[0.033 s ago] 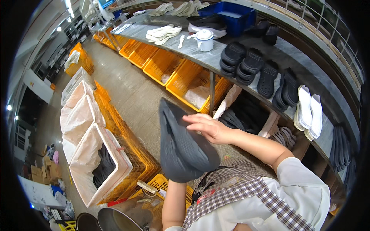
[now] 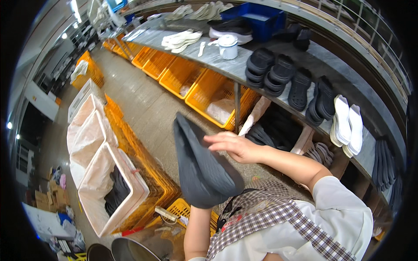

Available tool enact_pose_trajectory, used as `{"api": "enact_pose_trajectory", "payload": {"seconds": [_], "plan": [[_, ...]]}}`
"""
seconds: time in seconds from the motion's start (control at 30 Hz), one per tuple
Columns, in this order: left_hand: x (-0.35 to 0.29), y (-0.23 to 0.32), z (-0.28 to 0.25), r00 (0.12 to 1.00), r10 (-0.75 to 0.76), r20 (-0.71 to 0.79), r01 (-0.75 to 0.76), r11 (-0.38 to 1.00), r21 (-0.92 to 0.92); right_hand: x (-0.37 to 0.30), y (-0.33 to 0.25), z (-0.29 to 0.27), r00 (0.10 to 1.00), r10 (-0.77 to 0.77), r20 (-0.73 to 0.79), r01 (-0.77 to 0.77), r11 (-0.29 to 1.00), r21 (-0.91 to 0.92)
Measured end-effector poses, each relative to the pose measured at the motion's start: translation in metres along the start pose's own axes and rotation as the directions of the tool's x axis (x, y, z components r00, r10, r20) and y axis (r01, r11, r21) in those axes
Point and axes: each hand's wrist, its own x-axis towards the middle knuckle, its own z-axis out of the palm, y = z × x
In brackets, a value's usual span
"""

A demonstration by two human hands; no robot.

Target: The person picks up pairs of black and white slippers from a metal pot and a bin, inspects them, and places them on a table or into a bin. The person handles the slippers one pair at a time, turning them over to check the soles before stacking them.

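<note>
A dark grey, flexible, sole-like bundle [image 2: 207, 174] stands upright in front of my apron, its pointed end up and a deep fold running down its middle. My left forearm rises from below to its lower end. The left hand is hidden by the bundle, which it appears to hold up. My right hand [image 2: 233, 147] reaches in from the right with its fingers stretched out. Its fingertips are slightly blurred at the bundle's upper right edge; whether they touch it, I cannot tell. No object shows in the right hand.
Yellow crates with pale liners [image 2: 98, 165] stand at left, one containing dark pieces [image 2: 116, 191]. A metal table [image 2: 331, 56] carries black clogs [image 2: 300, 89], white insoles [image 2: 348, 124], a white mug [image 2: 227, 47] and a blue bin [image 2: 278, 21]. Yellow crates [image 2: 204, 98] sit beneath. Metal pots [image 2: 135, 250] stand lower left.
The bundle's tip has shifted slightly left, away from my right fingers. The view has moved a little; the right hand stays stretched out.
</note>
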Motion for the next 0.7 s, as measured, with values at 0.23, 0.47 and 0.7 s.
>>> {"api": "enact_pose_trajectory", "payload": {"seconds": [0.23, 0.47, 0.7], "plan": [[-0.006, -0.023, 0.003, 0.976, -0.218, 0.029, 0.151, 0.570, -0.807, -0.013, -0.017, -0.008, 0.756, 0.570, 0.322, -0.628, 0.493, 0.602], [-0.004, -0.015, 0.008, 0.966, -0.225, -0.123, 0.163, 0.909, -0.383, -0.013, -0.042, 0.010, 0.702, 0.682, 0.206, -0.688, 0.573, 0.446], [0.002, 0.012, 0.013, 0.995, -0.052, 0.083, 0.061, 0.991, -0.122, -0.015, -0.032, 0.006, 0.539, 0.797, 0.273, -0.430, -0.019, 0.903]]}}
